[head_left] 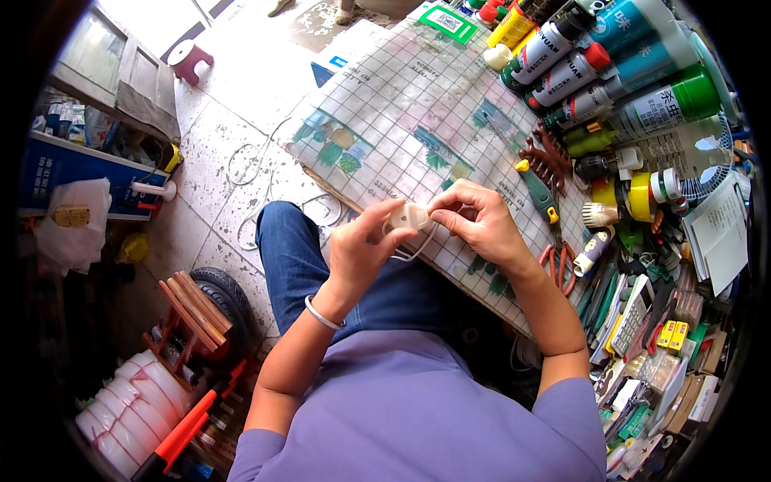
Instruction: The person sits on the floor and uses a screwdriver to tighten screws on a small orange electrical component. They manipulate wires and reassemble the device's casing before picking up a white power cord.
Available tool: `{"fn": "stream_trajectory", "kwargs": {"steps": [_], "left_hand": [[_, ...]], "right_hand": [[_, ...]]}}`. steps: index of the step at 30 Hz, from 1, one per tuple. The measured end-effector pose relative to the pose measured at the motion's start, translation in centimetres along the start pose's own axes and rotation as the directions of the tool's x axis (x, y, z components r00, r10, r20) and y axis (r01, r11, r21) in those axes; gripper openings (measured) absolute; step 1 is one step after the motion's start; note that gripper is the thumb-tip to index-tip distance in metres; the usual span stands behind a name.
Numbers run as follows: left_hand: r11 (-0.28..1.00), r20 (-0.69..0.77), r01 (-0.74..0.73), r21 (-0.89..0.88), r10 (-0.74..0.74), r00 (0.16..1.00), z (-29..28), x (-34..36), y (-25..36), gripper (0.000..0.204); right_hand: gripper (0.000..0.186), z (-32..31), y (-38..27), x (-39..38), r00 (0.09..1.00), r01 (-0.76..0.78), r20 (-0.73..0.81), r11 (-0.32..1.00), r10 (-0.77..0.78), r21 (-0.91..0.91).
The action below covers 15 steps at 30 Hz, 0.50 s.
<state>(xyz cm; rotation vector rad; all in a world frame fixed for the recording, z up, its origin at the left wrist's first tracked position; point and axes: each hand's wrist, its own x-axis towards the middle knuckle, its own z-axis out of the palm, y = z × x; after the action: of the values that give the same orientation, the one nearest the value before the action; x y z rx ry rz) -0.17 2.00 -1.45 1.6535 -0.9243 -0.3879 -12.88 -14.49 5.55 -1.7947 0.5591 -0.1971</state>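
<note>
The left grip (361,241) holds a small white fitting (412,216); the right grip (475,222) pinches at its right edge, on what I cannot tell. Steady the fitting, keeping the white cable (427,244) below slack; the desk (361,108) spreads beyond.

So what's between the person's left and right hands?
In the head view, a small off-white piece sits between the left hand and right hand, with white cord looping below it.
</note>
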Motion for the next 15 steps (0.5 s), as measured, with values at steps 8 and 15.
{"fn": "stream_trajectory", "kwargs": {"steps": [8,15], "left_hand": [[0.999,0.019,-0.029,0.014,0.029,0.999,-0.3,0.1,0.3,0.045],[0.999,-0.019,-0.038,0.013,0.038,0.999,0.0,0.0,0.2,0.047]], "right_hand": [[0.013,-0.3,-0.6,0.2,0.983,-0.183,0.032,0.98,0.181,0.081],[0.014,-0.6,-1.2,0.5,0.993,-0.085,0.082,0.994,0.09,-0.068]]}}
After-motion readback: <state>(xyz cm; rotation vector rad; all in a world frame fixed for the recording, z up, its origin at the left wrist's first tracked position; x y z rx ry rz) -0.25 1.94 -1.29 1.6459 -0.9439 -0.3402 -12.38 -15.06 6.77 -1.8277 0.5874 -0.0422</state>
